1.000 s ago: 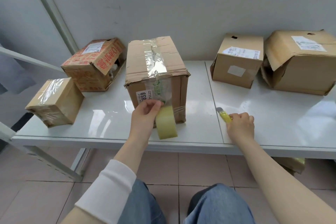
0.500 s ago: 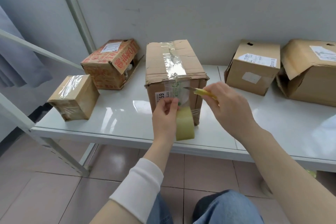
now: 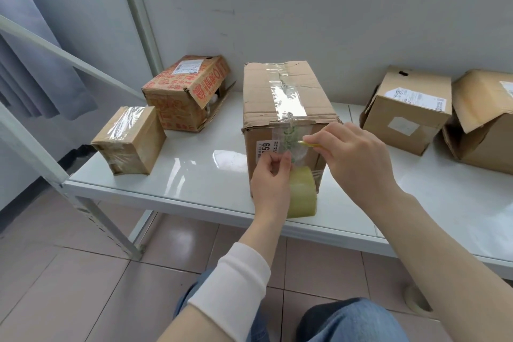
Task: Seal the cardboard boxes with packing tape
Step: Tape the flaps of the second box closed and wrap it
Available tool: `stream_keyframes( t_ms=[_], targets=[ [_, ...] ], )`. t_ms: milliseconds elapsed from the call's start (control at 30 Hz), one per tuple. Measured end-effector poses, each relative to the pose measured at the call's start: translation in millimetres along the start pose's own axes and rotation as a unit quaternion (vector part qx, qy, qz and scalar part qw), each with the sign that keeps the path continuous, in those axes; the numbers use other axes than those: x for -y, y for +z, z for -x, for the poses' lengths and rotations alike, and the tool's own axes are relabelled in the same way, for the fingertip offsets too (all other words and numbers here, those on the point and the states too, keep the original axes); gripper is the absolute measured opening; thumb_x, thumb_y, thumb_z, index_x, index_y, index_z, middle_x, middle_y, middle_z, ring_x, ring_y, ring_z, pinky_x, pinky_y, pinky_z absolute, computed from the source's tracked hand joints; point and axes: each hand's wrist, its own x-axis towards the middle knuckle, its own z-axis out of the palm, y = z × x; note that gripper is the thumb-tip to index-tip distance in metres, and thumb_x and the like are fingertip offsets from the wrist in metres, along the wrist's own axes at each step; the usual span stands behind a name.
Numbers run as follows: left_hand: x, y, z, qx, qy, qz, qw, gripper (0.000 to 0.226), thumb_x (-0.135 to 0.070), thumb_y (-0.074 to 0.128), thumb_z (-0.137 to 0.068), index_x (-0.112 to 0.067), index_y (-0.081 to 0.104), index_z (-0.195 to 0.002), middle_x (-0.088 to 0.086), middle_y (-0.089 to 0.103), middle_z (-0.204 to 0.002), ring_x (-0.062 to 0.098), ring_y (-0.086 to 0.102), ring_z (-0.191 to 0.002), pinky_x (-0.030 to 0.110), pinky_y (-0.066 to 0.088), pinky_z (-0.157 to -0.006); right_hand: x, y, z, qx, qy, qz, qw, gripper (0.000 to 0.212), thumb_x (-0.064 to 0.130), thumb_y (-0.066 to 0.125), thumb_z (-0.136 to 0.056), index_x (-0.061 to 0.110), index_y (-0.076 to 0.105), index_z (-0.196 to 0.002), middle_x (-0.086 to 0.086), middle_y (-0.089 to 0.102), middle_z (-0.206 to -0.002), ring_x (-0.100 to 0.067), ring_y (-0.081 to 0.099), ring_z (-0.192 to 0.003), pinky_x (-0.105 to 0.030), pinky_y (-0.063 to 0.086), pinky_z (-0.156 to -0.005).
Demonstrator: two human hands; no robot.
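The white table [image 3: 194,169] carries the tall box [image 3: 280,108], which stands in the middle with its long side running from you toward the wall. A clear tape strip [image 3: 283,91] follows this long side on the top of the box and bends down over the near face. Your right hand [image 3: 358,158] is just in front of this near face, at its right part, and its fingers grip a yellow knife [image 3: 309,144]. The knife lies about level and its tip points left, onto the tape. Your left hand [image 3: 270,183] is lower on the same face and grips the tape roll [image 3: 302,194]. The roll hangs before the bottom of the box, its wide band turned toward you.
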Motion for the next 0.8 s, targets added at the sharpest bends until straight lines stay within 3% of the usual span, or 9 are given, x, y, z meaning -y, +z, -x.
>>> stream_keyframes(
  t_ms=[200, 433, 533, 600, 700, 800],
  targets=[
    [-3, 1, -2, 0.000, -0.018, 0.004, 1.000, 0.025, -0.025, 0.056, -0.094, -0.020, 0.049, -0.071, -0.003, 0.056, -0.072, 0.008, 0.046, -0.065, 0.016, 0.035, -0.061, 1, 5, 0, -0.004, 0.007, -0.003, 1.000, 0.009, 0.013, 0.068, -0.080, 0.017, 0.073, -0.086, -0.002, 0.065, -0.073, -0.027, 0.058, -0.060, -0.031, 0.045, -0.047],
    [1, 2, 0, -0.003, -0.033, 0.014, 0.999, 0.026, -0.023, 0.058, -0.093, -0.020, 0.049, -0.069, -0.004, 0.054, -0.069, 0.013, 0.049, -0.069, 0.027, 0.040, -0.068, 6, 13, -3, 0.013, -0.012, -0.001, 1.000, 0.008, 0.012, 0.070, -0.076, 0.016, 0.074, -0.082, -0.002, 0.065, -0.072, -0.026, 0.058, -0.061, -0.029, 0.044, -0.050],
    [6, 0, 1, -0.015, -0.047, 0.020, 0.999, 0.024, -0.023, 0.058, -0.094, -0.018, 0.051, -0.071, -0.005, 0.055, -0.071, 0.010, 0.050, -0.069, 0.020, 0.041, -0.067, 3, 15, 2, 0.014, 0.005, -0.008, 1.000, 0.011, 0.017, 0.062, -0.081, 0.017, 0.073, -0.082, 0.000, 0.064, -0.072, -0.024, 0.056, -0.060, -0.028, 0.042, -0.049],
    [12, -4, 4, -0.014, -0.050, 0.009, 0.999, 0.024, -0.020, 0.057, -0.094, -0.017, 0.050, -0.071, -0.006, 0.055, -0.072, 0.007, 0.049, -0.068, 0.012, 0.038, -0.061, -3, 13, 11, 0.026, 0.035, -0.006, 0.999, 0.008, 0.017, 0.065, -0.081, 0.017, 0.073, -0.081, -0.001, 0.064, -0.071, -0.025, 0.057, -0.060, -0.027, 0.042, -0.049],
    [21, -14, 7, -0.016, -0.041, 0.009, 0.999, 0.023, -0.018, 0.056, -0.094, -0.017, 0.051, -0.072, -0.007, 0.055, -0.071, 0.006, 0.049, -0.068, 0.009, 0.038, -0.061, -14, 7, 32, 0.055, 0.132, -0.030, 0.989, 0.009, 0.012, 0.071, -0.081, 0.015, 0.071, -0.089, -0.002, 0.066, -0.078, -0.022, 0.056, -0.061, -0.020, 0.038, -0.049],
    [19, -23, 7, 0.001, -0.014, 0.032, 0.999, 0.021, -0.013, 0.055, -0.094, -0.017, 0.052, -0.073, -0.006, 0.056, -0.072, 0.005, 0.051, -0.069, 0.008, 0.039, -0.064, -23, 4, 46, 0.046, 0.253, -0.136, 0.957, 0.017, 0.017, 0.060, -0.089, 0.011, 0.066, -0.104, -0.004, 0.065, -0.090, -0.019, 0.054, -0.069, -0.017, 0.036, -0.054]
  ],
)
